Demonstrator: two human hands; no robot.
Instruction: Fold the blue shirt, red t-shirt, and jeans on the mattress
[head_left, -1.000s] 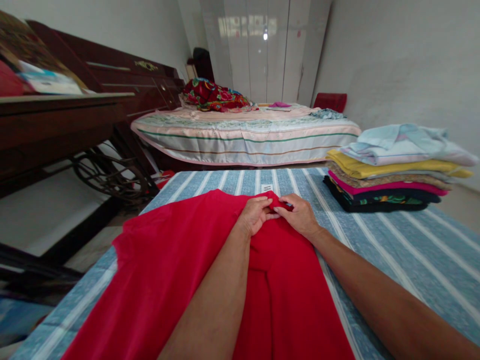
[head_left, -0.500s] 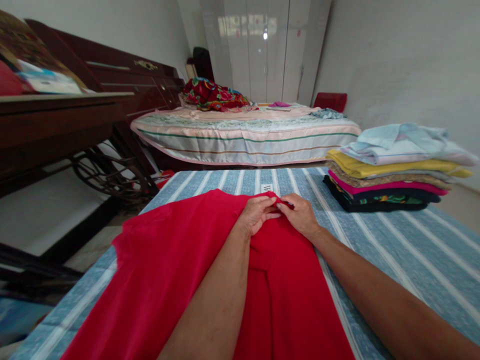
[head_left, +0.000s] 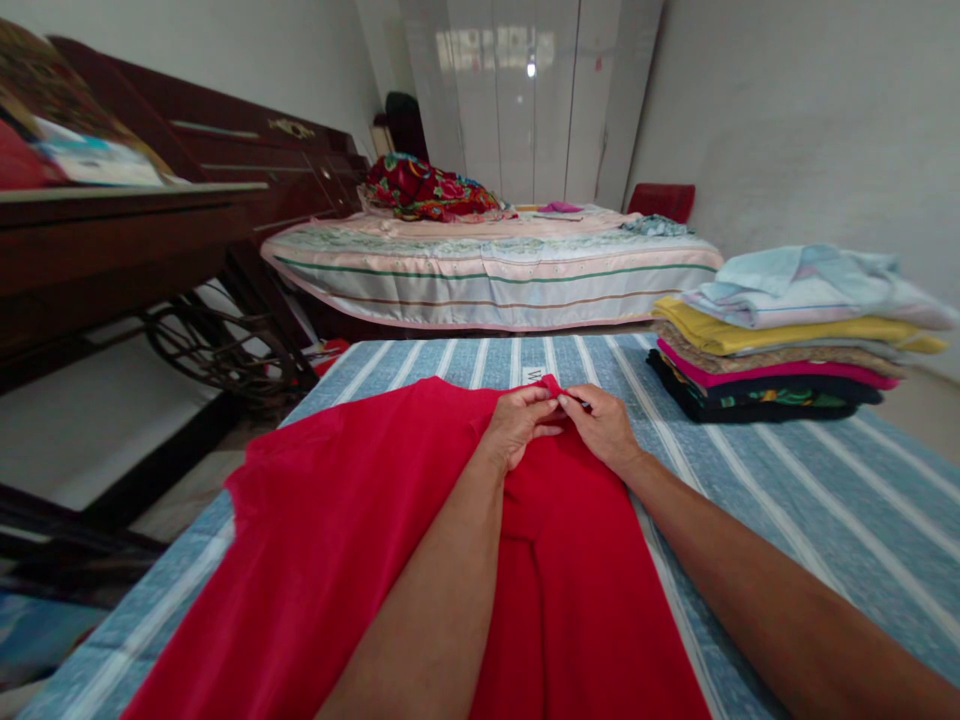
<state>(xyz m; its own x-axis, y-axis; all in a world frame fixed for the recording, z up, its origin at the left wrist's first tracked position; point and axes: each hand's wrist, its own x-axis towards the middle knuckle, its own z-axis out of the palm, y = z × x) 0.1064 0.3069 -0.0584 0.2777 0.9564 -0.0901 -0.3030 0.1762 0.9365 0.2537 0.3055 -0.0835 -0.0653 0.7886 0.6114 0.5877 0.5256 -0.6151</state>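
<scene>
A red shirt (head_left: 322, 540) lies spread over the blue-and-white striped cloth (head_left: 757, 500), its right part folded over on itself. At the shirt's far edge, my left hand (head_left: 519, 425) is closed with thumb and fingers pinching the red fabric. Right beside it, my right hand (head_left: 602, 425) pinches the same bunched bit of fabric, the fingertips of both hands almost touching. Whatever small detail lies between the fingertips is hidden. Part of a printed white patch on the striped cloth shows just beyond my hands.
To the right stands a stack of folded clothes (head_left: 787, 340), with pale blue on top. Behind is a bed (head_left: 495, 280) with a floral red quilt (head_left: 427, 190). A dark wooden table (head_left: 127, 220) with an iron wheel beneath stands at left. White wardrobes (head_left: 510, 110) line the back.
Both hands have shifted very slightly to the right, still pinching the shirt's edge. A small flap of red fabric now stands up more above the fingertips.
</scene>
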